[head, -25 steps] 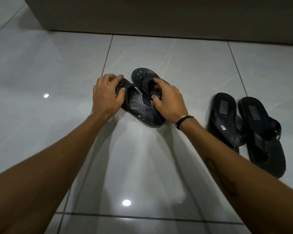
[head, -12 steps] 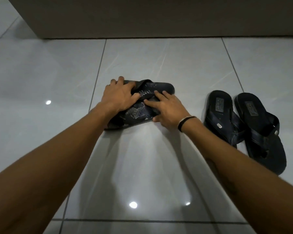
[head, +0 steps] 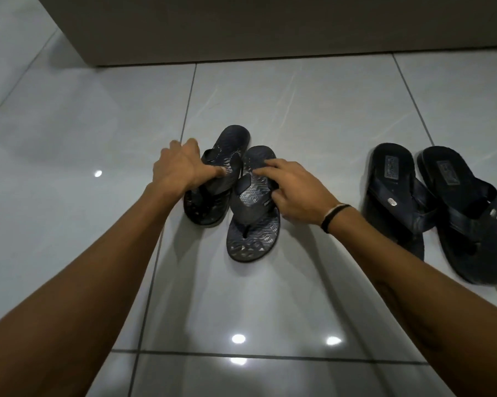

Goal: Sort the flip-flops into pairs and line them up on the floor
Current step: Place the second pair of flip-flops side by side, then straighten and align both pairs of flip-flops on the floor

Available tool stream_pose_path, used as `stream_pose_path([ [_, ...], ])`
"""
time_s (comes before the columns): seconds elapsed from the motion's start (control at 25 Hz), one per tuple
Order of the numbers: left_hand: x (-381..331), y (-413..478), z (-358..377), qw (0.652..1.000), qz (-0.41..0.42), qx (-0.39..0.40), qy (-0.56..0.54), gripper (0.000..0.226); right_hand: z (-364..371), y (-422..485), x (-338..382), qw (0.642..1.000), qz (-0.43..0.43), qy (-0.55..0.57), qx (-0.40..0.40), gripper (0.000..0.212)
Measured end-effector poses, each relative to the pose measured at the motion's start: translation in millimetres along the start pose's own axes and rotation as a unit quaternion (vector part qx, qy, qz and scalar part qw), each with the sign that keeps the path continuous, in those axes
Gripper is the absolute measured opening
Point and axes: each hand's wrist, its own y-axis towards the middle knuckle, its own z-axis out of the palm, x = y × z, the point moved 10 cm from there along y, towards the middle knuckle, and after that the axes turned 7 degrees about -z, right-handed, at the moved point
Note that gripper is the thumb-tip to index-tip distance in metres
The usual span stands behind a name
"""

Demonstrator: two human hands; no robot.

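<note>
Two dark patterned flip-flops lie side by side on the white tiled floor, toes towards me. My left hand (head: pixel 181 167) grips the strap of the left patterned flip-flop (head: pixel 213 181). My right hand (head: pixel 293 190) holds the right patterned flip-flop (head: pixel 253 224) by its strap and edge, fingers resting on its heel. A second pair sits apart to the right: a plain black flip-flop (head: pixel 393 190) and its mate (head: pixel 467 213), close together and parallel.
The glossy tiled floor (head: pixel 299 296) reflects ceiling lights. A grey wall base or cabinet (head: pixel 241 30) runs across the far side. A black band circles my right wrist.
The two patterned flip-flops were stacked and lying crosswise; now they are separated and turned side by side, toes pointing towards me. The black pair has not moved.
</note>
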Motion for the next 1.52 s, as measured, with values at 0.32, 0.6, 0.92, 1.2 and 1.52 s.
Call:
stream_pose_path([
  [0.32, -2, 5, 17, 0.984, 0.077, 0.108, -0.119, 0.048, 46, -3, 14, 0.992, 0.016, -0.008, 0.124, 0.104],
  [0.6, 54, 2, 11, 0.988, 0.006, 0.089, -0.123, 0.044, 52, 53, 27, 0.992, 0.025, 0.010, 0.121, 0.102],
  [0.92, 59, -10, 13, 0.987, 0.002, 0.042, -0.157, 0.046, 55, 52, 28, 0.993, 0.015, 0.019, 0.115, 0.100],
  [1.2, 48, -20, 0, 0.997, -0.018, -0.010, -0.072, 0.045, 41, 32, 35, 0.991, -0.009, 0.051, 0.122, 0.116],
  [1.52, -170, -139, 15, 0.943, 0.287, -0.078, -0.150, 0.072, -144, -105, -136, 0.959, 0.211, -0.036, -0.187, 0.067],
])
